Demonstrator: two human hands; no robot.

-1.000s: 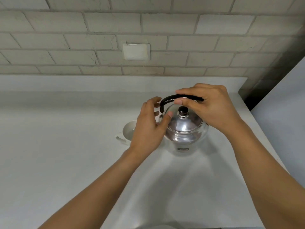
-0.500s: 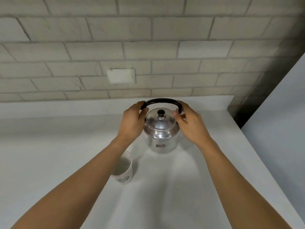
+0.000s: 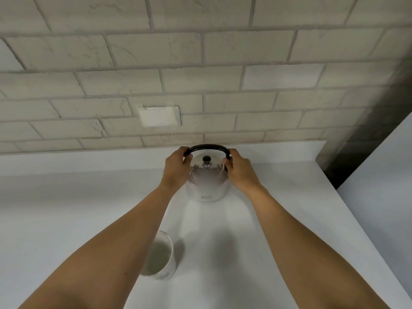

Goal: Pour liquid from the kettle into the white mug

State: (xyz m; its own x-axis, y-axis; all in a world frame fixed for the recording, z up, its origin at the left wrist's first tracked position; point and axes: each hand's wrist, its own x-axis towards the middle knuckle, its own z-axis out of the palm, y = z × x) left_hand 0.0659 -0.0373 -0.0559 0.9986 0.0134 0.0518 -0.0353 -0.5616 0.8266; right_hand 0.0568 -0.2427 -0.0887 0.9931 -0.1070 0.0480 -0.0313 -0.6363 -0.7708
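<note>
Half the mug (image 3: 166, 259) hidden.

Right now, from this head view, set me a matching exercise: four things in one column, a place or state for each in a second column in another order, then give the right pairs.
Things:
1. kettle
2. white mug
3. left hand
4. wall plate

Places or states:
A. set into the brick wall, above the counter
B. gripping the left end of the black handle
C. upright near the back of the counter, lid on
D. nearest the camera, partly hidden by the left forearm, liquid inside

Pairs: 1-C, 2-D, 3-B, 4-A
</note>
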